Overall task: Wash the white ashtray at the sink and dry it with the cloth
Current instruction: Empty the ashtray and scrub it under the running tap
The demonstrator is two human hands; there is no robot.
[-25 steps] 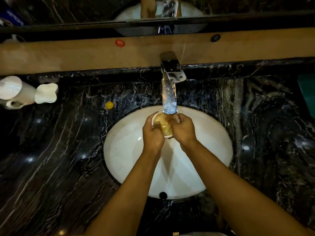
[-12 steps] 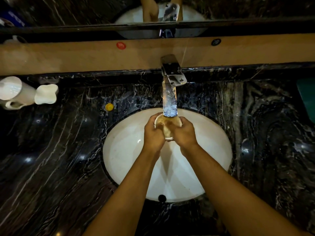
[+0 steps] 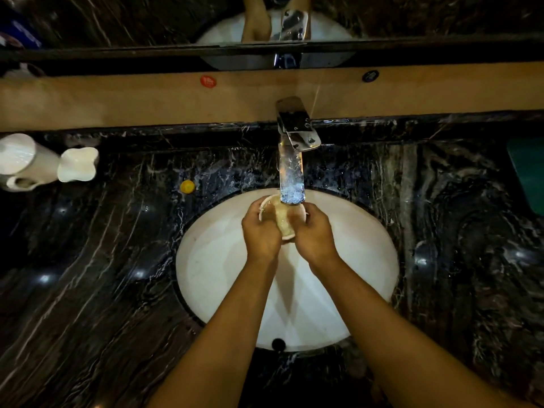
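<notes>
The white ashtray [image 3: 279,217] is held between both hands over the white oval sink [image 3: 212,260], directly under the chrome tap [image 3: 291,172], and water runs onto it. My left hand [image 3: 260,234] grips its left side. My right hand [image 3: 313,232] grips its right side, fingers over the rim. Much of the ashtray is hidden by my fingers and by the tap's spout. No cloth is in view.
Dark veined marble counter [image 3: 88,275] surrounds the sink. White ceramic holders [image 3: 44,164] stand at the far left. A small yellow cap [image 3: 187,186] lies left of the tap. A teal object [image 3: 530,172] sits at the right edge. A wooden ledge [image 3: 117,98] and mirror run behind.
Both hands have shifted slightly on the ashtray, turning it under the running water. They stay in the same spot under the tap.
</notes>
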